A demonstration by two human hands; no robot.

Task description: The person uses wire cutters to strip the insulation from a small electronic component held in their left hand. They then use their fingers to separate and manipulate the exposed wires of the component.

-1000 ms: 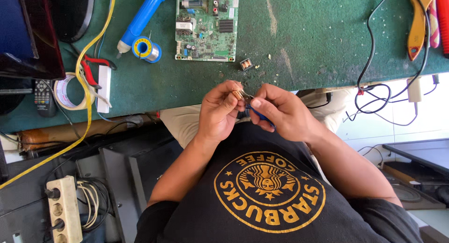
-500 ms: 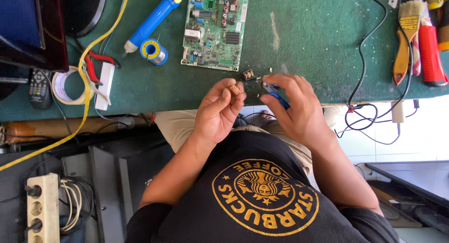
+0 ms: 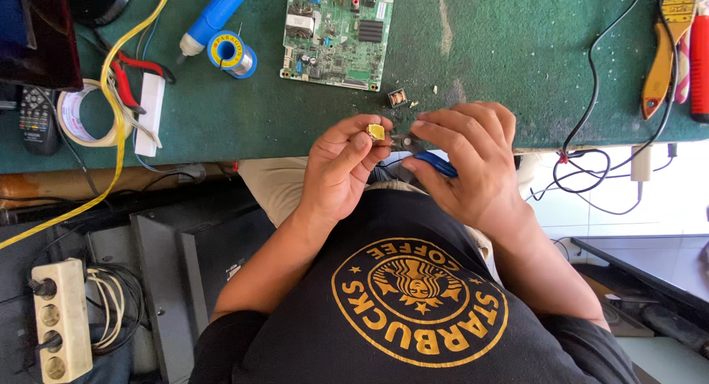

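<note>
Two bare hands meet at the near edge of a green-topped workbench (image 3: 517,52): the left hand (image 3: 341,170) pinches a small yellow component (image 3: 377,132) between thumb and fingertips, while the right hand (image 3: 469,166) is curled around blue-handled pliers (image 3: 425,153), whose dark tips sit just beside the yellow part. Whether the tips actually touch it cannot be told. Just beyond the hands, a small copper-wound coil (image 3: 397,97) lies on the green surface among a few pale crumbs. Farther up sits a green circuit board (image 3: 336,33), and to its left a spool of solder wire (image 3: 230,53) rests beside a blue desoldering pump (image 3: 216,16). At the bench's left end lie a roll of tape (image 3: 80,115), red-handled cutters (image 3: 131,77), a white strip (image 3: 150,112) and a remote control (image 3: 37,118), with a yellow cable (image 3: 118,125) running across them. On the right end are a paintbrush with a wooden handle (image 3: 663,59) and a red-handled tool (image 3: 700,63), with black wires (image 3: 591,111) trailing off the edge. Below, near the floor at left, a white power strip (image 3: 60,317) holds several plugs.
</note>
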